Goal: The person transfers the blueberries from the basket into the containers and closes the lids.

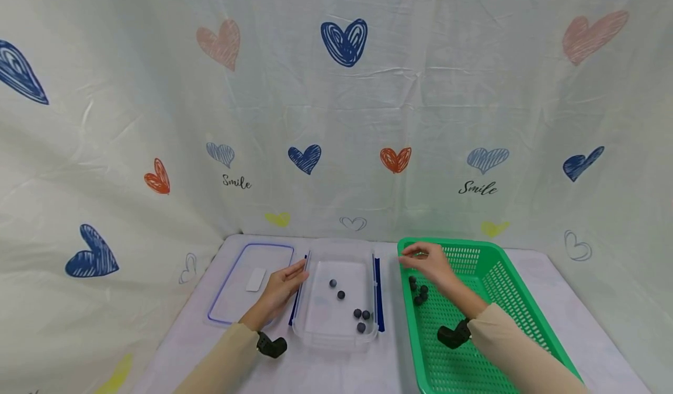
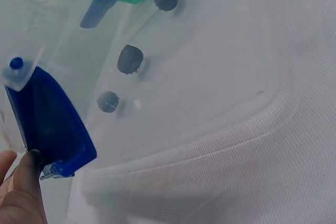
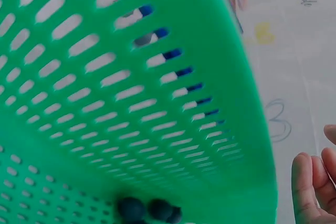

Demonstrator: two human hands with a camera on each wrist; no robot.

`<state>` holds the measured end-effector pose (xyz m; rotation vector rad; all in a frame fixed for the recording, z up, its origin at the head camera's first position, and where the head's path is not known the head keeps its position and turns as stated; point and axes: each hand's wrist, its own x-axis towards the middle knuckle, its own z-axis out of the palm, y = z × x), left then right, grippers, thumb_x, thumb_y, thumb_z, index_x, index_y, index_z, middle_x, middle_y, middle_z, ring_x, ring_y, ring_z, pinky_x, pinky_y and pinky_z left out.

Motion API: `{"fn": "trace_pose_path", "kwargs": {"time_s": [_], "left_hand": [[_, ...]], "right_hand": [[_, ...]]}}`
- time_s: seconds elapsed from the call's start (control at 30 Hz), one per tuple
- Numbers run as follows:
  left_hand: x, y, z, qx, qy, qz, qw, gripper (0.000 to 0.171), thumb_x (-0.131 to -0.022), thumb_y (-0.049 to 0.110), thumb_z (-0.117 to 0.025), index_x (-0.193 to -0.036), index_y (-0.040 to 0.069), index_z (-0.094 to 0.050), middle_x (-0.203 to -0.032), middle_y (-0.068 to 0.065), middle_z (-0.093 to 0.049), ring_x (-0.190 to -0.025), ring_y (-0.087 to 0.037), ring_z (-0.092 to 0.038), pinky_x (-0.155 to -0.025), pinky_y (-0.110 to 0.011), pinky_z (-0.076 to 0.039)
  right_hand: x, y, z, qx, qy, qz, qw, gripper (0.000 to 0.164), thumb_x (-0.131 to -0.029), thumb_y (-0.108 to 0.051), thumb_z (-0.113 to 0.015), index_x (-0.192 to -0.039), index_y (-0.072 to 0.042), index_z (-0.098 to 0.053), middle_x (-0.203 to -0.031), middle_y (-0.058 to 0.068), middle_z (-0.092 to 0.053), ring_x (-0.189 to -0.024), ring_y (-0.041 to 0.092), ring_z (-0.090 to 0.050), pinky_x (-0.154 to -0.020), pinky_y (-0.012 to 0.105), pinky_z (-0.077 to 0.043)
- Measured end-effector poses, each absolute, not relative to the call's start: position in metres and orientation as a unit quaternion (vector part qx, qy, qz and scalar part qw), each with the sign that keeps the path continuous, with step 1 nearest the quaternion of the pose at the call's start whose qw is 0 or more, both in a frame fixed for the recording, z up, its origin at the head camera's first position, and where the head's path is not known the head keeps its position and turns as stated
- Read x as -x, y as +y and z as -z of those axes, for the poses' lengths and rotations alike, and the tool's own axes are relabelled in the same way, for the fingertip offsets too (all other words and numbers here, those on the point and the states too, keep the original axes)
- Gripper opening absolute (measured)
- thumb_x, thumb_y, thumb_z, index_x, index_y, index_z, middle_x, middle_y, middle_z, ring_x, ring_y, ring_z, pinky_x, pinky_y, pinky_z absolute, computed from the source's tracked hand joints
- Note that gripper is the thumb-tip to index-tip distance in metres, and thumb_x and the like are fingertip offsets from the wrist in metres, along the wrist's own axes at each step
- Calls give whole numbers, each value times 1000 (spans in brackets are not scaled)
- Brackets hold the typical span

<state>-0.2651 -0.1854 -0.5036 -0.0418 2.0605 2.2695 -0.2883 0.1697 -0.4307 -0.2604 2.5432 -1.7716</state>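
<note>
My left hand point(image 1: 284, 291) touches the left side of a clear plastic container point(image 1: 335, 342), with its fingers fairly straight at the rim. In the left wrist view the thumb meets the container's blue latch flap point(image 2: 52, 119), which hangs outward. Several blueberries point(image 1: 341, 295) lie on the container's floor, some grouped near its front right corner. Over the left rim of a green basket point(image 1: 447, 370) hovers my right hand point(image 1: 431, 262), its fingers loosely bent and apart, with nothing seen between them. More blueberries point(image 1: 423, 289) sit against the basket's left wall, below that hand.
A clear lid point(image 1: 239, 277) with a blue-purple border lies left of the container, bearing a small white rectangle point(image 1: 256, 280). Another blue latch flap point(image 1: 379, 294) sticks out along the container's right side, near the basket. Behind the table hangs a heart-printed curtain point(image 1: 336, 119).
</note>
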Motion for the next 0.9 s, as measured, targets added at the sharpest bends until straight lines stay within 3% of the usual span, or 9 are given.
{"fn": "trace_pose_path", "kwargs": {"time_s": [0.27,0.5,0.9], "left_hand": [[266,-186,505,13,665,-745,46,53,-90,12,-60,-137,1,-41,-143,-14,-35,-130,-24,-33,-99,-26,-36],[264,-186,504,18,672,-739,40,52,-88,15,-62,-135,2,-44,-141,-12,-38,-128,-23,-36,-98,-27,-38],[256,-184,487,2,673,-737,60,51,-91,10,-57,-137,-1,-39,-143,-18,-33,-129,-28,-33,-100,-32,-35]], "right_hand": [[283,196,443,94,830,550,6,35,-81,-19,-71,-105,5,-63,-109,17,-60,-87,22,-61,-81,46,-50],[281,214,456,83,842,533,9,31,-82,-15,-70,-105,6,-63,-106,17,-61,-88,23,-61,-82,51,-48],[286,230,482,88,856,510,3,31,-83,-14,-69,-106,6,-64,-106,19,-62,-88,25,-62,-78,46,-52]]}}
